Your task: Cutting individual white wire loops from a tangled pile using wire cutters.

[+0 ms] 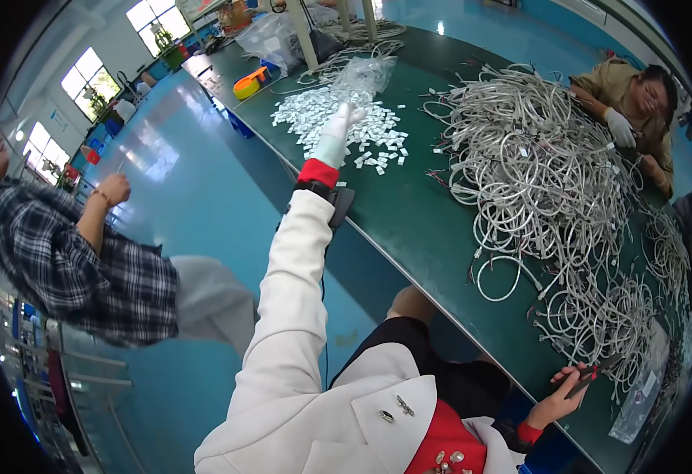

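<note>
My left hand [339, 130], in a pale glove, is stretched out over a spread of small white plastic connectors [302, 114] on the green table [409, 225]. Its fingers look extended and apart, though they blend with the white pieces beneath. At the table's near right edge, my right hand [557, 401] grips a black and red hand tool [590, 378] that looks like pliers. The tool lies against the near end of a big heap of grey cables [527, 158]. A clear plastic bag [361, 77] sits just beyond the connectors.
Across the heap a co-worker [626, 99] in a brown top wears a white glove. On the left, a person in a plaid shirt [85, 268] stands on the blue floor [204, 213]. A yellow-orange tape roll [251, 83] lies at the far left edge, and a flat clear bag [638, 407] lies near right.
</note>
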Demonstrator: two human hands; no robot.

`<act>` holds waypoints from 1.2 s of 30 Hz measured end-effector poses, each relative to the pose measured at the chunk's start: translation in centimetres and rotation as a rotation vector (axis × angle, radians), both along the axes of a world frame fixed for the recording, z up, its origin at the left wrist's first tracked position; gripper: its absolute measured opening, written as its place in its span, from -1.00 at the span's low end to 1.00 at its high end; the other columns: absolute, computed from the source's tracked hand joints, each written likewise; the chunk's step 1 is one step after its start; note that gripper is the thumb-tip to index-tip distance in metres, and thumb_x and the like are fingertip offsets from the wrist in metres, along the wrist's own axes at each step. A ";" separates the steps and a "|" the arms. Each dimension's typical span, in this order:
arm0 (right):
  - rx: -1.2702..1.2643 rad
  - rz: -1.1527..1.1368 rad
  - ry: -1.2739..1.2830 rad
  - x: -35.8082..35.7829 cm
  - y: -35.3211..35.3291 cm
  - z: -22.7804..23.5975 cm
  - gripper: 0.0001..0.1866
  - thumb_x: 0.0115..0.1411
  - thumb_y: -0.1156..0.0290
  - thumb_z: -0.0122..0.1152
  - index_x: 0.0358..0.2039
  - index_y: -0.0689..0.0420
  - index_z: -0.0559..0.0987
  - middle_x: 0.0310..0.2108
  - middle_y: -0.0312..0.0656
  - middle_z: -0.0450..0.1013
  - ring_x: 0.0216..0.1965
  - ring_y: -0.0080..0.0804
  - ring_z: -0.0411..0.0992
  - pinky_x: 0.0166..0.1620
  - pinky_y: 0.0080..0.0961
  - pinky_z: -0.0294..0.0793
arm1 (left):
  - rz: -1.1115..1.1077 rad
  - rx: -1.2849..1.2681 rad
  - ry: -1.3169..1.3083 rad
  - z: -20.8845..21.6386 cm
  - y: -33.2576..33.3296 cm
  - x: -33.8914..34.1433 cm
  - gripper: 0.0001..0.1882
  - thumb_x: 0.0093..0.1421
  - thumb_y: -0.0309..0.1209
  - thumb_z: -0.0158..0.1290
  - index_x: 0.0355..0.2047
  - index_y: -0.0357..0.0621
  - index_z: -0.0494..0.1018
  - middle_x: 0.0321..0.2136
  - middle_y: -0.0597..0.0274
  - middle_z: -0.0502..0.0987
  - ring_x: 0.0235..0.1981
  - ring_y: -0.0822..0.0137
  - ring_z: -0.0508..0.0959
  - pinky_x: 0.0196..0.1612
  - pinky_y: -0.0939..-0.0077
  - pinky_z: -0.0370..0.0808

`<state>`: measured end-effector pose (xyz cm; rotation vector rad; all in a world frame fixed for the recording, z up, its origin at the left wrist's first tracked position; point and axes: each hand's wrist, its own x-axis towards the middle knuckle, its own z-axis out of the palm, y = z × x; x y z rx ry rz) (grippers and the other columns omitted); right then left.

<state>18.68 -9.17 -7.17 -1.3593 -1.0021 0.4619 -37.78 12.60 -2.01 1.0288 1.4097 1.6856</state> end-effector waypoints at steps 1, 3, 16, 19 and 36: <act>0.001 -0.001 0.002 0.0 0.0 0.1 -0.71 0.35 0.37 -0.06 -0.03 0.29 0.40 -0.44 -0.30 0.34 -0.48 -0.65 0.26 -0.43 -0.69 0.25 | -0.004 0.043 0.008 -0.1 -0.3 -1.1 -0.41 0.20 -0.29 -0.07 0.21 -0.27 0.18 0.10 -0.03 0.39 0.22 0.15 0.23 0.17 0.35 0.20; -0.003 -0.003 0.007 0.1 0.1 -0.2 -0.71 0.35 0.37 -0.06 -0.03 0.29 0.40 -0.44 -0.30 0.34 -0.48 -0.64 0.26 -0.43 -0.69 0.25 | -0.012 0.130 0.023 -1.0 -0.8 -3.0 -0.31 0.19 -0.08 0.00 0.24 -0.20 0.15 0.13 -0.05 0.34 0.24 0.04 0.19 0.21 0.22 0.15; -0.065 -0.011 -0.077 0.2 0.2 -0.4 -0.71 0.33 0.44 -0.08 -0.01 0.34 0.37 -0.43 -0.27 0.35 -0.49 -0.62 0.26 -0.43 -0.68 0.25 | 0.289 -0.202 1.632 -5.3 -5.7 1.0 -0.15 0.07 0.25 -0.03 0.20 -0.10 0.23 0.20 -0.17 0.16 0.26 -0.16 0.07 0.28 -0.01 -0.03; -0.068 -0.050 -0.063 -0.1 0.2 -0.2 -0.70 0.33 0.44 -0.08 0.00 0.34 0.37 -0.43 -0.27 0.35 -0.49 -0.62 0.25 -0.43 -0.68 0.25 | 0.259 -0.134 1.624 -5.7 -2.0 -1.1 -0.13 0.04 0.27 -0.01 0.18 -0.11 0.24 0.21 -0.16 0.15 0.26 -0.14 0.07 0.29 -0.06 -0.10; -0.050 -0.068 -0.279 -0.6 -0.5 0.9 -0.48 0.29 0.33 0.08 0.14 0.42 0.29 -0.49 -0.13 0.43 -0.56 -0.47 0.35 -0.50 -0.57 0.37 | -0.134 0.463 1.711 -2.5 0.1 4.1 -0.54 0.07 -0.16 0.10 -0.01 0.05 0.42 0.06 0.00 0.32 0.08 -0.11 0.28 0.11 -0.01 0.25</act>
